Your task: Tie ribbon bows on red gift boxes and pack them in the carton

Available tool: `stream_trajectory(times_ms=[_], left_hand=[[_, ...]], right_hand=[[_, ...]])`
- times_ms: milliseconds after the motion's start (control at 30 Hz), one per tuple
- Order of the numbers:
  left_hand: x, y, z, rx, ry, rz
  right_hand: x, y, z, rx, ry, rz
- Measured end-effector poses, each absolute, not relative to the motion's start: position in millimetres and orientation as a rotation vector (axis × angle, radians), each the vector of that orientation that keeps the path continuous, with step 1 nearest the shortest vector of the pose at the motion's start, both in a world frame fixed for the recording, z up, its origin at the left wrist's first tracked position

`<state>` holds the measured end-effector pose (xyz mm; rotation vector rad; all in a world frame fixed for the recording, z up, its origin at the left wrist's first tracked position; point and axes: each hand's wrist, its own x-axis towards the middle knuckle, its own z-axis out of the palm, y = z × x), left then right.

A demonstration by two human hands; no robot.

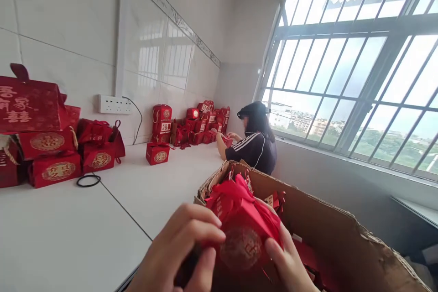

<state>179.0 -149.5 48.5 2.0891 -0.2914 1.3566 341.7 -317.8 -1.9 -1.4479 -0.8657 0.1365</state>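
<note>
A red gift box [244, 219] with a red ribbon bow on top and a round gold emblem on its front is held up over the cardboard carton. My right hand [287, 255] grips its right side, thumb on the front and fingers behind. My left hand [185, 246] is by the box's left side, its fingers bent and the thumb apart from them. Whether its fingertips touch the box, I cannot tell. Below, the cardboard carton [321, 205] holds more red boxes, partly hidden by my hands and the held box.
Stacked red boxes [56, 169] stand at the left of the white table [51, 228], near a black loop [88, 180]. One red box [157, 153] stands alone. Farther back, another person [255, 146] sits by more red boxes [201, 123]. A power strip [114, 104] is on the wall.
</note>
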Motion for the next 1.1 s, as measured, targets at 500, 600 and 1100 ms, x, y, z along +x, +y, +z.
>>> stream_trajectory(times_ms=[500,600,1100], left_hand=[[217,-155,55,1.926,0.216,0.661],[220,-161,53,1.892,0.17,0.629],[199,-192,30,2.431,-0.778,1.524]], right_hand=[[324,-340,27,-1.919,-1.457,-0.776],[320,-344,29,-1.927,-1.453,-0.736],[312,-365,31,-1.892,-1.451,-0.767]])
